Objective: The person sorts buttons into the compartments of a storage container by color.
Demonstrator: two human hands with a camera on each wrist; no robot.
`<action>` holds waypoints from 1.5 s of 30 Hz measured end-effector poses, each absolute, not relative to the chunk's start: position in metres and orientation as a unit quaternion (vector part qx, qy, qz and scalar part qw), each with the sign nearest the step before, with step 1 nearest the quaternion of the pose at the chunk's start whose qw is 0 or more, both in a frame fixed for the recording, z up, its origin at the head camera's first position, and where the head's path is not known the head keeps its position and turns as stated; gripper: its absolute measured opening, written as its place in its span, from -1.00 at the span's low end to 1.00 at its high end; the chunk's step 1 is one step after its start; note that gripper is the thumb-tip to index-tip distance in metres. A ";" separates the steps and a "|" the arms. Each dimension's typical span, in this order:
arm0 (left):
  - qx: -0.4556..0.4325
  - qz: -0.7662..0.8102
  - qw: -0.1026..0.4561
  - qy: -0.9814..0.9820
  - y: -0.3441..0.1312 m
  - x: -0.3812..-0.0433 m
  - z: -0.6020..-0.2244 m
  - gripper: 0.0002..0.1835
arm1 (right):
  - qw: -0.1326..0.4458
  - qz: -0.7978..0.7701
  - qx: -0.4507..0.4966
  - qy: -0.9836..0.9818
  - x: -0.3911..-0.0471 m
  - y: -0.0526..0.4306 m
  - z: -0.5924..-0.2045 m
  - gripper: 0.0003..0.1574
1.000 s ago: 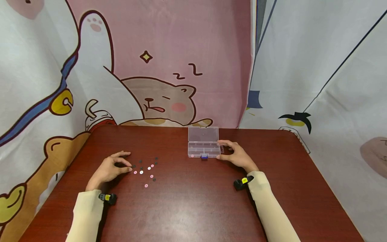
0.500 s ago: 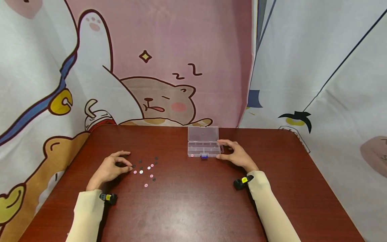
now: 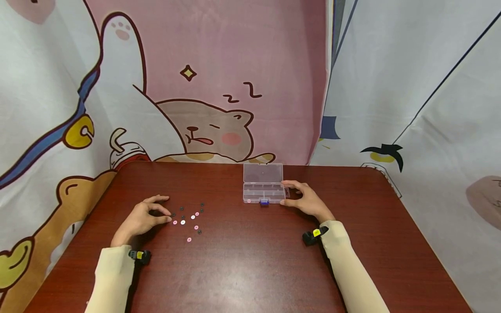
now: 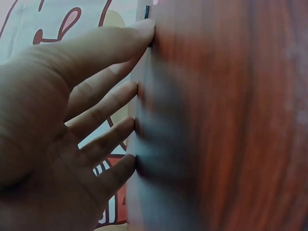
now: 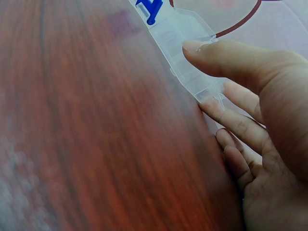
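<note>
Box near far table edge within right grip; well apart, left grip beside buttons, hold unclear

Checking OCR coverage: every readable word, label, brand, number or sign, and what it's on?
"Z": smaller stylised mark, on the pink cloth above the drawn animal.
"Z": larger one to its upper right, same cloth.
Yellow patches on the wrist cameras: any print too small to read.
Clear box, small discs: no readable text.
No other readable text.

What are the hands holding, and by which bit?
The right hand holds the clear box by its right end. I can't tell whether the left hand pinches anything.
</note>
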State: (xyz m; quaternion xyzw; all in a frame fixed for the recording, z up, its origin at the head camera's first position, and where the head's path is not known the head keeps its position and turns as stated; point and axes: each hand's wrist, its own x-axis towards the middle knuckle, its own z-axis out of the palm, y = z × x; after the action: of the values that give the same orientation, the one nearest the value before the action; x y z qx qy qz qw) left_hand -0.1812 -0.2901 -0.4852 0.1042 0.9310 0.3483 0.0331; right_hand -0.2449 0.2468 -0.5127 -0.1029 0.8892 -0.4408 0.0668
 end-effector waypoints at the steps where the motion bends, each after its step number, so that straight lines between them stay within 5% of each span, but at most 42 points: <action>1: 0.105 0.348 0.032 0.931 -0.290 -0.181 -0.485 -0.94 | 0.067 -0.441 -0.103 0.889 -0.245 0.247 -0.512 -0.14; 15: 0.103 0.333 0.014 0.937 -0.286 -0.181 -0.487 -0.95 | 0.061 -0.440 -0.113 0.889 -0.243 0.246 -0.512 -0.11; 28: 0.123 0.344 -0.086 0.927 -0.279 -0.185 -0.490 -0.90 | 0.057 -0.442 -0.117 0.887 -0.242 0.246 -0.510 -0.12; 45: 0.136 0.358 -0.141 0.913 -0.267 -0.187 -0.491 -0.92 | 0.056 -0.431 -0.122 0.892 -0.241 0.247 -0.511 -0.13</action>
State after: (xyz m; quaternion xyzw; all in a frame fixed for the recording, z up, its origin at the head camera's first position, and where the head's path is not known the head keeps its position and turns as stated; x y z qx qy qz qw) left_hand -0.1866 -0.2667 -0.4912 0.1357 0.9129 0.3585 -0.1405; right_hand -0.2412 0.2465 -0.5108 -0.1223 0.8921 -0.4314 0.0556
